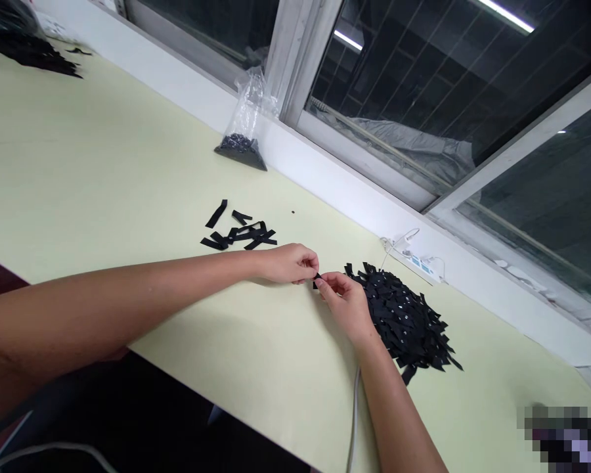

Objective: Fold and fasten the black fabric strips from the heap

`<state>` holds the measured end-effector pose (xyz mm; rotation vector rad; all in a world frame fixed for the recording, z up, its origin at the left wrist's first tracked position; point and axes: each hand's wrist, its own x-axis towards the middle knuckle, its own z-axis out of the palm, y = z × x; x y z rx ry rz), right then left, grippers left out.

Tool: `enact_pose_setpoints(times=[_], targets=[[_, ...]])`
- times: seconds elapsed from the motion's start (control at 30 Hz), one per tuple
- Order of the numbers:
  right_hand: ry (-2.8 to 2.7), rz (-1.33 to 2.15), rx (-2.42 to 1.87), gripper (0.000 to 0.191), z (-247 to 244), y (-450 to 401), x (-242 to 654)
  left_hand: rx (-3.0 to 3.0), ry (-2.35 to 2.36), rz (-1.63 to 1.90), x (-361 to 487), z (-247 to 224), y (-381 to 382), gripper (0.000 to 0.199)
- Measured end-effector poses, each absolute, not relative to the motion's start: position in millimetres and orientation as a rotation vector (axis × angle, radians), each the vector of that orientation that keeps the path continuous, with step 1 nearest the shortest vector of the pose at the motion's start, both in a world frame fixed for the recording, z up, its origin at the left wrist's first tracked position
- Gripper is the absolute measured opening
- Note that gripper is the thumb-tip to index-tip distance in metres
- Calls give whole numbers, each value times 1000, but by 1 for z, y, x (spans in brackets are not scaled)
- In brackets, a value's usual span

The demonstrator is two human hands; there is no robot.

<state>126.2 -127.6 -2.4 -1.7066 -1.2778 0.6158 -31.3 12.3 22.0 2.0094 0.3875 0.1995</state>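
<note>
A small black strip (pixel 316 283) is pinched between my two hands over the pale table (pixel 256 328). My left hand (pixel 291 263) has its fingertips closed at the strip's upper end. On the right side of the strip, my right hand (pixel 342 299) grips it between thumb and fingers. Most of the strip is hidden by the fingers. Right beside my right hand lies a big heap of black strips (pixel 404 318) with small shiny spots. Several loose black strips (pixel 249 233) lie beyond my left forearm.
A clear plastic bag with black pieces (pixel 243 141) stands against the white ledge. A power strip with cables (pixel 418 263) lies behind the heap. A pale cable (pixel 355 420) runs beside my right forearm. More black material (pixel 29 52) sits far left.
</note>
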Motion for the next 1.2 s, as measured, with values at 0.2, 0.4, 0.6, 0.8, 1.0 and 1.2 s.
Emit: enact_pose_setpoints(times=[0.2, 0.4, 0.6, 0.8, 1.0, 1.2], targets=[[-1241, 576, -1736, 39, 1, -128, 126, 2104, 375, 302, -28, 17, 12, 17], [-1231, 499, -1731, 40, 1, -127, 128, 2285, 329, 438, -26, 10, 15, 22], [-1166, 509, -1729, 39, -5, -127, 133, 2450, 373, 843, -29, 18, 8, 37], [-1221, 442, -1764, 37, -4, -129, 125, 2552, 155, 626, -29, 19, -9, 31], [-1324, 358, -1798, 33, 2, -132, 117, 2619, 212, 587, -25, 10, -8, 24], [-1417, 352, -1781, 34, 2, -133, 116, 2599, 239, 611, -24, 6, -3, 22]])
